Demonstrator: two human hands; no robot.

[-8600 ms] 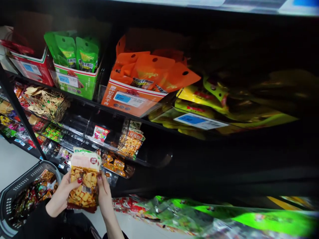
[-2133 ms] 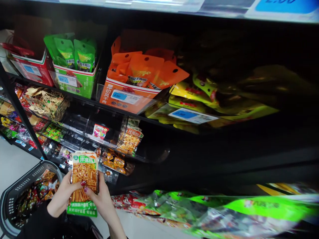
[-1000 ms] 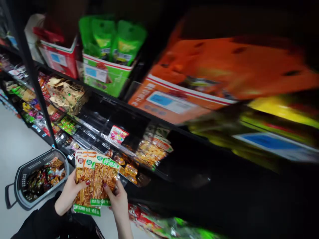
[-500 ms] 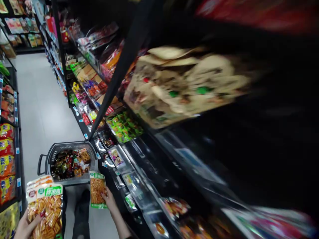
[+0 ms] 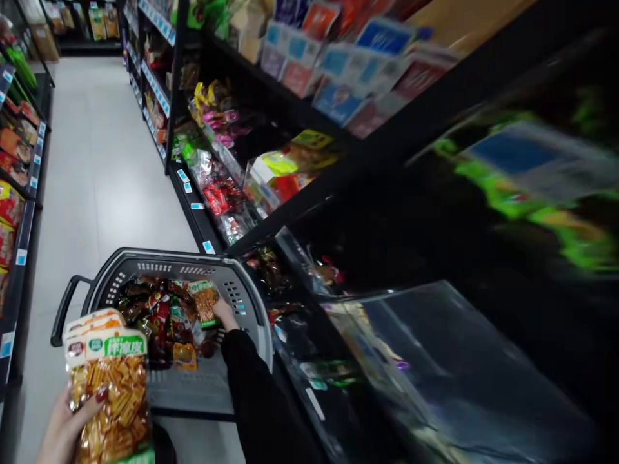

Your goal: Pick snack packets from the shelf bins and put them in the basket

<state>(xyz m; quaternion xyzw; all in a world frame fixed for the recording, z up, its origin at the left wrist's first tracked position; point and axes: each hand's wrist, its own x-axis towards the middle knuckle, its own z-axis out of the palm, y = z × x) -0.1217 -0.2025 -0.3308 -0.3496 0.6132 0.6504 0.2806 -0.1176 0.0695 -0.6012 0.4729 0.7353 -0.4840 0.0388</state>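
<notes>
My left hand grips a small stack of snack packets with green and white tops and orange-brown strips showing through clear film. Its thumb, with a dark red nail, presses on the front packet. Inside the grey shopping basket, my right hand is closed at the edge of a green-and-white snack packet, over the basket's right part. Its fingertips are partly hidden behind that packet. Under and beside it lie several dark, red and brown wrapped snacks.
Black shelving with clear bins runs close along my right side, blurred in part. A lower shelf with yellow and red bags stands on the left. Between them the pale aisle floor stretches ahead. The basket's handle sticks out leftward.
My right hand has moved from beside the basket to inside it, with the packet. The basket looks nearer and larger, and the view has shifted along the aisle. My left hand still holds its packets.
</notes>
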